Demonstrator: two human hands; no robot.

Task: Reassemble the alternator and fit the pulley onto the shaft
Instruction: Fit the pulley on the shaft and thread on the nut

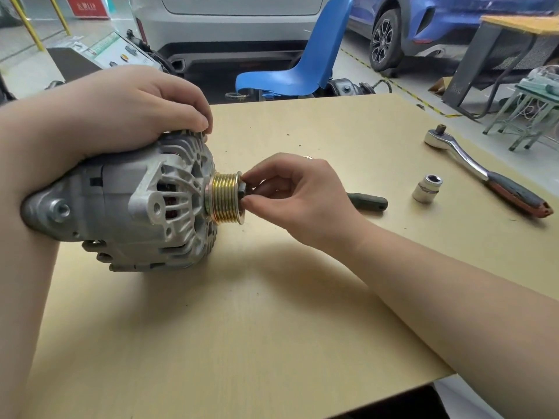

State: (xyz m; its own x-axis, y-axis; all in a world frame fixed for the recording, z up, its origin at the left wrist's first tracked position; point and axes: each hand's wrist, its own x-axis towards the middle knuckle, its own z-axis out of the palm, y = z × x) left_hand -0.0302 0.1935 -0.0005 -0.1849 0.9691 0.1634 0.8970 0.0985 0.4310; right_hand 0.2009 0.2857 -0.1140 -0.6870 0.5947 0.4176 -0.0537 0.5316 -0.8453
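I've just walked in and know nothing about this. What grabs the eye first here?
The grey alternator lying on the table, pinned from above by the left hand. At its nose sits a brass-coloured ribbed pulley, where the right hand pinches a dark nut. A ratchet wrench and socket lie to the right.

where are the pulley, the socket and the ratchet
pulley (224, 197): head view, on its gold grooved face
socket (426, 189): head view, on its side wall
ratchet (472, 160): head view, on the chrome shank between head and grip
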